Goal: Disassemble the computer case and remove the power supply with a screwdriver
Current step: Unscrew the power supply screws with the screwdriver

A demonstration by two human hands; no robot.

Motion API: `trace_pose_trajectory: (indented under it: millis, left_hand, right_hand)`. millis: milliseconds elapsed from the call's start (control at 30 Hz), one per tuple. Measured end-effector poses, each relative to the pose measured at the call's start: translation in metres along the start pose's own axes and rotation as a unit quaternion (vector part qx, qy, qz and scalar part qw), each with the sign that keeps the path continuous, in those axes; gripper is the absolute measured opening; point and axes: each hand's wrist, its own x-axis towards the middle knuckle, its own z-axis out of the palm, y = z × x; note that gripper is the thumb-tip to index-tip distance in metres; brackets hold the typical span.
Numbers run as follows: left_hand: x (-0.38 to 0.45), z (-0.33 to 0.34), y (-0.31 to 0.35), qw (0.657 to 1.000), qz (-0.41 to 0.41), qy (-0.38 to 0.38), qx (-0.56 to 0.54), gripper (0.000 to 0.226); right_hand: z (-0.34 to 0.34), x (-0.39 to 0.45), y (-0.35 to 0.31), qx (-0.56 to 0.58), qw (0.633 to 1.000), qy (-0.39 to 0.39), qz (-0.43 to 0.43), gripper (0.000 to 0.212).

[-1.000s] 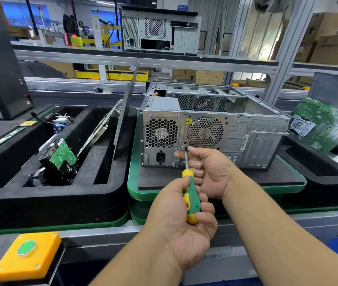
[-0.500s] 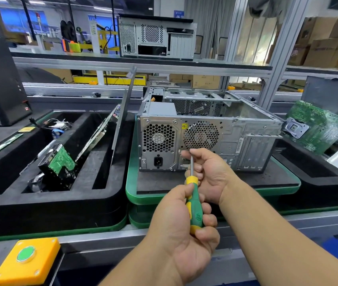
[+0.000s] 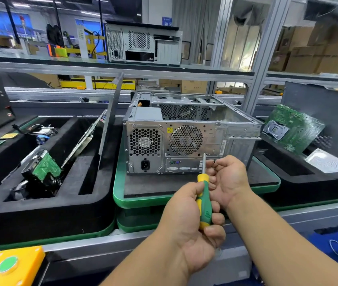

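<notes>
The silver computer case (image 3: pixel 236 133) lies open-sided on a black mat, its rear panel facing me. The power supply (image 3: pixel 145 147), with its fan grille and mains socket, sits in the left part of that panel. My left hand (image 3: pixel 190 223) grips the green and yellow handle of the screwdriver (image 3: pixel 204 199); the shaft points up and its tip is just clear of the rear panel. My right hand (image 3: pixel 229 180) is right beside the shaft and pinches a small dark screw (image 3: pixel 214 161) at its fingertips.
A green tray (image 3: pixel 118 195) carries the mat and case. A black foam bin (image 3: pixel 40 211) on the left holds a drive and boards. A green motherboard (image 3: pixel 296 129) leans at right. A yellow box with a green button (image 3: pixel 9 265) sits bottom left. Another case (image 3: pixel 143 46) stands on the shelf.
The screwdriver tip has come away from the rear panel and dropped lower. My right hand has moved right, off the shaft, and now shows a small screw at its fingertips.
</notes>
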Motion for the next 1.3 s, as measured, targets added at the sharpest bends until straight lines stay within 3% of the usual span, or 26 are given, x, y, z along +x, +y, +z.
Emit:
trace_pose_trajectory:
  millis: [200, 433, 633, 1100, 1300]
  left_hand:
    - [0.006, 0.004, -0.003, 1.0, 0.013, 0.009, 0.0, 0.022]
    - [0.012, 0.013, -0.004, 0.998, 0.05, 0.038, 0.004, 0.015]
    - [0.019, 0.018, -0.011, 0.998, 0.043, 0.038, 0.019, 0.017]
    - [0.036, 0.015, -0.022, 0.992, 0.099, 0.065, 0.041, 0.022]
    - [0.037, 0.015, -0.024, 0.983, 0.15, 0.079, 0.07, 0.013]
  right_hand:
    - [0.008, 0.0, -0.007, -0.004, 0.999, 0.024, 0.035, 0.019]
    - [0.003, 0.008, -0.017, -0.176, 0.977, -0.056, 0.108, 0.042]
    - [-0.004, 0.015, -0.027, -0.27, 0.957, -0.081, 0.067, 0.029]
    - [-0.016, 0.025, -0.029, -0.275, 0.952, -0.127, 0.047, 0.031]
    - [-0.018, 0.026, -0.028, -0.276, 0.951, -0.13, 0.047, 0.031]
